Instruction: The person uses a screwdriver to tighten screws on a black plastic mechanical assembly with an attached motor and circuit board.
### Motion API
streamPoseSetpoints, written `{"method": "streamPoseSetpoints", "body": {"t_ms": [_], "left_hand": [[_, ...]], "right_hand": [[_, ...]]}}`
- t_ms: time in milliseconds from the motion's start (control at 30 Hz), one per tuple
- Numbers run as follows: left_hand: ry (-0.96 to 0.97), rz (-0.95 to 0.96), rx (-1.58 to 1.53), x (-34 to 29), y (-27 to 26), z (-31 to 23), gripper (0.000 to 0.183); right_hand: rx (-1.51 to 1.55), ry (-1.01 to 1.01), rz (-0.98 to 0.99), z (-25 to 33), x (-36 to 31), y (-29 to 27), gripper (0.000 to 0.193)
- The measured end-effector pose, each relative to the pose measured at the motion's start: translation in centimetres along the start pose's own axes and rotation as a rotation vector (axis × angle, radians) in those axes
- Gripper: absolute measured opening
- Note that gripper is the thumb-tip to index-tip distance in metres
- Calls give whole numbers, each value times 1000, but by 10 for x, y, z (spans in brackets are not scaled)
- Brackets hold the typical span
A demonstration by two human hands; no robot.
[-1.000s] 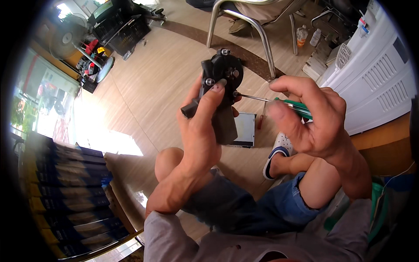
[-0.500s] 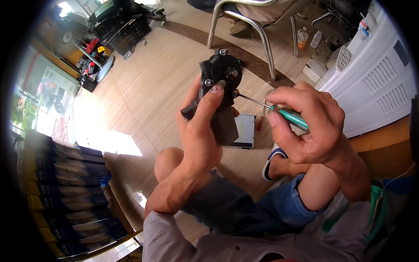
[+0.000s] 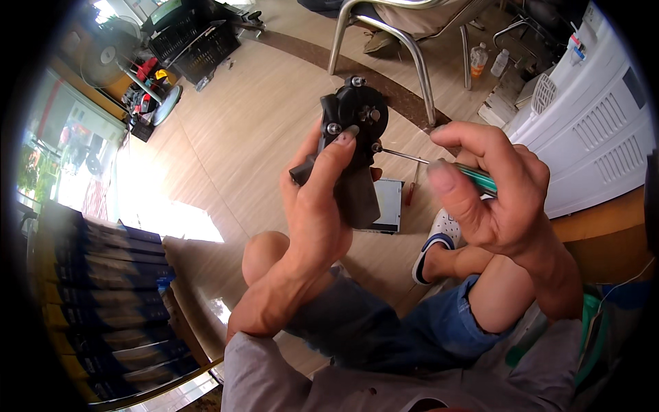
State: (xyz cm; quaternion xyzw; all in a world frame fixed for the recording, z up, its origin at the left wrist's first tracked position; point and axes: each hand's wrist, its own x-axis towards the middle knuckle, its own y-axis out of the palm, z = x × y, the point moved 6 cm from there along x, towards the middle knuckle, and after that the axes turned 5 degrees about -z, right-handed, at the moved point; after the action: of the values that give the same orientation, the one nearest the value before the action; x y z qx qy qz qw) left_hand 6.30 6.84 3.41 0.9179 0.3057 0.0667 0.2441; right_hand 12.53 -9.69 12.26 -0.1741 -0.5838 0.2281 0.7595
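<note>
Okay, clamped left hand [image 3: 319, 206] around black casing [image 3: 360, 175], with thumb laid across its front face and fingertips just showing at its right edge. Held it up in mid-air above the tiled floor [image 3: 233, 130], near the middle of the view. Gripped green screwdriver [image 3: 482, 181] in right hand [image 3: 511, 199], with handle tucked behind the thumb and index fingertip apart from the thumb tip. Had hands apart from each other, bridged only by casing and metal shaft [image 3: 405, 156]. Pointed the shaft leftward at a small round screw [image 3: 377, 147] on the casing's right edge; could not tell whether fully seated. Noted two bright bolts [image 3: 333, 128] on the casing, at left side and top, plus a round metal hub [image 3: 373, 115].

Saw grey shirt [image 3: 268, 371] and blue shorts [image 3: 371, 323] below. Spotted white clog [image 3: 447, 225] with blue trim below the right hand. Found flat silver box [image 3: 392, 206] on the floor, partly hidden by the casing, with thin red tool [image 3: 410, 195] just beside it.

Further out, logged metal chair [image 3: 417, 58] at top, another person's shoe [image 3: 377, 41] beneath, two plastic bottles [image 3: 478, 62] to its right. Tagged white appliance [image 3: 590, 134] at right, fan [image 3: 108, 55] and black crate [image 3: 202, 49] upper left, blurry blue-and-yellow stack [image 3: 117, 302] lower left.
</note>
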Motion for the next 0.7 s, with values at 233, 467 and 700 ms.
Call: {"method": "streamPoseSetpoints", "body": {"t_ms": [233, 467, 700], "left_hand": [[-11, 30, -9, -2, 3, 3, 37], [8, 16, -22, -3, 4, 2, 38], [-20, 51, -37, -2, 5, 2, 39]], "right_hand": [[-61, -83, -25, 6, -1, -1, 26], [-34, -159, -35, 5, -3, 2, 31], [-7, -137, -81, 5, -5, -1, 35]]}}
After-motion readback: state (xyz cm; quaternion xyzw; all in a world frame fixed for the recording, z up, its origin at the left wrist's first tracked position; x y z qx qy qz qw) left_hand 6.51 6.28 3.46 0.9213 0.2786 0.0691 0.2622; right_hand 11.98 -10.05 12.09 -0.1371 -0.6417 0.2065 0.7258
